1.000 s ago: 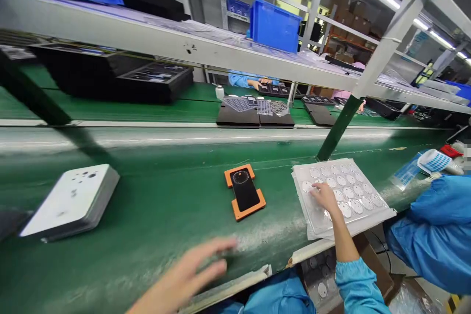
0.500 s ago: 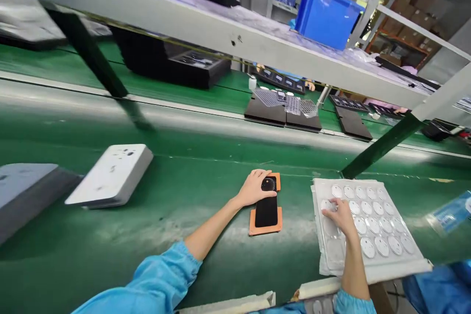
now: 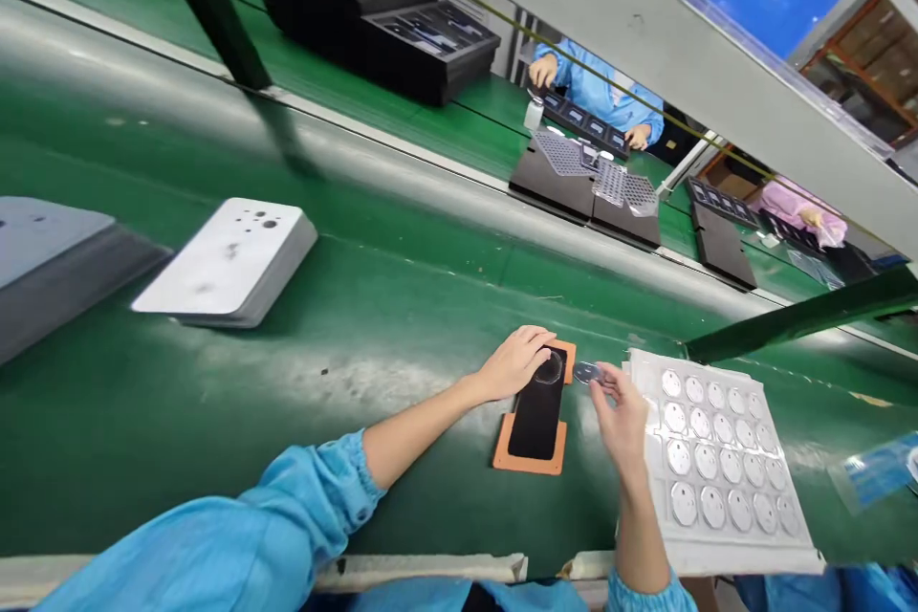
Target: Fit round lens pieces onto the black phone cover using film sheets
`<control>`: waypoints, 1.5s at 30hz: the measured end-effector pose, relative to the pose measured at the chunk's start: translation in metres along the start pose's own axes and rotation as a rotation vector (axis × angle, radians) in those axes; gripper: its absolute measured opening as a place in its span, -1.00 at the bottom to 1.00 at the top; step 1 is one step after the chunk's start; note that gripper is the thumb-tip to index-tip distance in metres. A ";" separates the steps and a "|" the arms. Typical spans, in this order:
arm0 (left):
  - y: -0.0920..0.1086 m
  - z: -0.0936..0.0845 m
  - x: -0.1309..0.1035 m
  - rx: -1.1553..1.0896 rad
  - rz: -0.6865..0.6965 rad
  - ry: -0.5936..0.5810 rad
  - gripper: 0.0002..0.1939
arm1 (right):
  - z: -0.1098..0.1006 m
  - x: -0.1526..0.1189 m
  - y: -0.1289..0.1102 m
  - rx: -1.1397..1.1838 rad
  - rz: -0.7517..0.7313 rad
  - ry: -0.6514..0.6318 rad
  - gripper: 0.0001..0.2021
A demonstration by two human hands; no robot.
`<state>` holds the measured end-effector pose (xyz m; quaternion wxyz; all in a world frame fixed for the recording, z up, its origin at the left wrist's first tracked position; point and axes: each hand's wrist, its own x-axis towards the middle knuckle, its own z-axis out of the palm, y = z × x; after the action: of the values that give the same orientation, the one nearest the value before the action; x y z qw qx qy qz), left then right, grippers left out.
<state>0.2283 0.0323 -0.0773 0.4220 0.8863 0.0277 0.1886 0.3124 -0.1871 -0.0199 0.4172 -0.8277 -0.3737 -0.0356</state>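
Observation:
A black phone-shaped panel (image 3: 536,416) with a round ring near its top lies in an orange fixture (image 3: 503,459) on the green surface. My left hand (image 3: 514,363) rests on the upper left of the panel and fixture, fingers together over the edge. Just right of the fixture, my right hand (image 3: 621,406) pinches a clear round disc (image 3: 586,372) between thumb and fingers, held apart from the panel. To the right, a white tray (image 3: 746,550) holds several round discs (image 3: 684,504) in rows.
Stacks of white panels (image 3: 229,253) and grey panels (image 3: 50,239) stand at the left. Black trays (image 3: 430,48) and dark boards (image 3: 552,182) lie beyond the metal rail. A person in blue sleeves (image 3: 595,86) works across. A slanted green post (image 3: 803,316) rises behind the tray.
My right hand has moved left from the tray to beside the fixture, with a disc now in its fingers. My left hand stays at the panel. The camera view has shifted.

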 end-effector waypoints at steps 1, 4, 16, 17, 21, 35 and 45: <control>-0.001 -0.001 0.000 -0.029 -0.005 0.009 -0.58 | 0.015 0.002 -0.004 -0.034 -0.093 0.014 -0.75; -0.006 -0.003 -0.001 -0.099 -0.025 0.035 -0.58 | 0.052 0.002 -0.006 -0.126 -0.409 0.049 -0.70; -0.008 -0.007 0.003 -0.127 -0.045 0.055 -0.67 | 0.071 -0.005 0.003 -0.167 -0.485 -0.070 -0.71; -0.007 -0.007 0.003 -0.124 -0.049 0.047 -0.67 | 0.071 -0.005 0.004 -0.157 -0.472 -0.076 -0.71; -0.005 -0.007 0.003 -0.120 -0.054 0.043 -0.69 | 0.072 -0.005 0.009 -0.151 -0.427 -0.071 -0.74; 0.083 -0.059 0.006 -0.547 -0.032 0.436 -0.81 | 0.071 -0.007 0.013 -0.061 -0.406 -0.038 -0.77; 0.121 -0.100 -0.019 -0.361 0.241 0.637 -0.56 | 0.074 -0.010 0.021 -0.005 -0.387 -0.033 -0.78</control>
<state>0.1619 0.0250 0.0659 0.5166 0.6917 0.0194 0.5044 0.3002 -0.1473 -0.0855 0.3946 -0.7417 -0.5326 -0.1027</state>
